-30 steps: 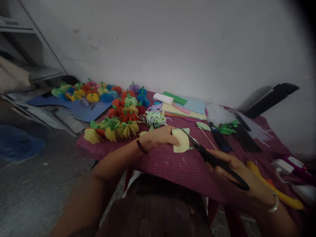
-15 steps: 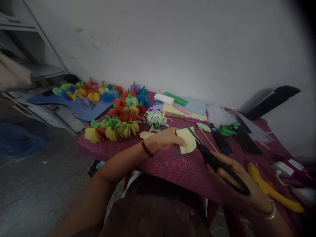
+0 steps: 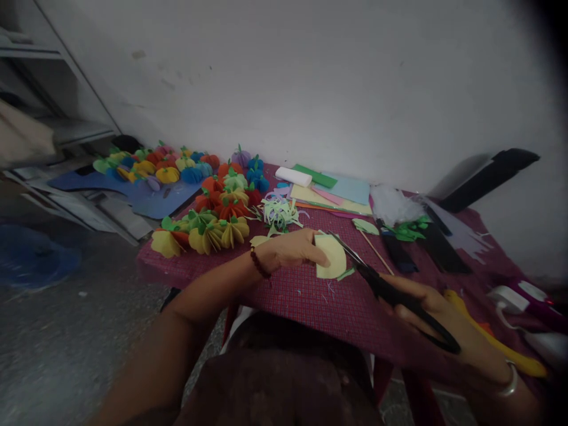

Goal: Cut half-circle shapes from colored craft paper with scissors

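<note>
Between the thumb and fingers of my left hand (image 3: 299,248) is a pale yellow paper piece (image 3: 332,258) with a rounded right edge. My right hand (image 3: 437,313) grips black-handled scissors (image 3: 386,287), whose blades point up and left at the paper's upper right edge. A narrow green paper offcut (image 3: 346,274) shows just below the rounded edge. Left of my left hand, another yellow paper piece (image 3: 260,241) lies partly behind my wrist. Beyond it sits a heap of pale green and purple paper shreds (image 3: 279,212).
Rows of folded-paper pumpkins (image 3: 222,204) cover the table's left side and a blue board (image 3: 164,201). Coloured paper sheets (image 3: 346,192) lie at the back. A wooden stick (image 3: 376,253), green paper leaves (image 3: 408,229) and a yellow glue gun (image 3: 510,355) are to the right.
The paper's right side is now more rounded, and a green strip has come off below it. The scissors have shifted slightly right and down, with the tips at the upper edge.
</note>
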`<state>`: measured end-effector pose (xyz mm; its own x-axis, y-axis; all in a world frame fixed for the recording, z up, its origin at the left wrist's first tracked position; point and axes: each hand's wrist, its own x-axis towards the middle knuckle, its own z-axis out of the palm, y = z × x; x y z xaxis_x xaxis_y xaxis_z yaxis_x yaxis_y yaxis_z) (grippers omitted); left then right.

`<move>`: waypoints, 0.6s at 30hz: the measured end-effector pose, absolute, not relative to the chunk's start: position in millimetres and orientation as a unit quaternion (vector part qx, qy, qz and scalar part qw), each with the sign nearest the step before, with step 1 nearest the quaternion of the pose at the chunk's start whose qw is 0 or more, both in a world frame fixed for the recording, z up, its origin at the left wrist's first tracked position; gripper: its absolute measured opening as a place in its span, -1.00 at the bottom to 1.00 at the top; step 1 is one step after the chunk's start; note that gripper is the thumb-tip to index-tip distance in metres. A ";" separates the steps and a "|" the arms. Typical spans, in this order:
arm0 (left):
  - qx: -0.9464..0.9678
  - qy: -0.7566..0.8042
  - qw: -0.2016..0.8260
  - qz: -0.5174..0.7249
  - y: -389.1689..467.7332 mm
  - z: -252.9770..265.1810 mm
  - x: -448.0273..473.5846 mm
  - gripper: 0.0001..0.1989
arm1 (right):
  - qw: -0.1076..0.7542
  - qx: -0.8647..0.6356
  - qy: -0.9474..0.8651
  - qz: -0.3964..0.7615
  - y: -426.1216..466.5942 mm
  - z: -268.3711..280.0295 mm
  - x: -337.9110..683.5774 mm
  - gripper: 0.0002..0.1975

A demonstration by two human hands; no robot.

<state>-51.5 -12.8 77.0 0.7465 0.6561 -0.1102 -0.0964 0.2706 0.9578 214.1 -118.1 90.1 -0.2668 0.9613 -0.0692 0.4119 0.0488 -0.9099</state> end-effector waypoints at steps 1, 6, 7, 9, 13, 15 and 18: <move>0.554 0.251 0.757 0.240 -12.2 78.3 -52.0 -0.80 | 0.296 -0.522 -0.667 0.443 -116.5 92.3 215.2 -0.39; 0.588 0.268 0.735 0.204 -8.0 82.6 -56.2 -0.81 | 0.277 -0.505 -0.705 0.414 -109.4 96.1 219.9 -0.42; 0.595 0.271 0.729 0.201 -7.4 83.0 -56.8 -0.81 | 0.279 -0.503 -0.707 0.411 -108.8 95.9 220.2 -0.42; 0.603 0.273 0.722 0.201 -6.8 83.4 -57.5 -0.81 | 0.277 -0.505 -0.707 0.411 -108.4 95.2 220.4 -0.42; 0.610 0.269 0.720 0.193 -6.0 82.3 -57.9 -0.83 | 0.271 -0.502 -0.705 0.421 -109.3 93.2 224.8 -0.45; 0.613 0.270 0.720 0.183 -5.6 81.4 -57.7 -0.82 | 0.268 -0.498 -0.708 0.423 -109.6 92.0 229.8 -0.50; 0.611 0.266 0.726 0.170 -5.6 81.0 -56.8 -0.79 | 0.260 -0.493 -0.716 0.420 -109.1 91.5 236.2 -0.53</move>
<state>-56.8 -5.6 81.0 0.8006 0.5719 -0.1786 0.0780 0.1959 0.9775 236.2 -109.1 91.5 -0.3782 0.9248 -0.0413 0.4884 0.1614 -0.8576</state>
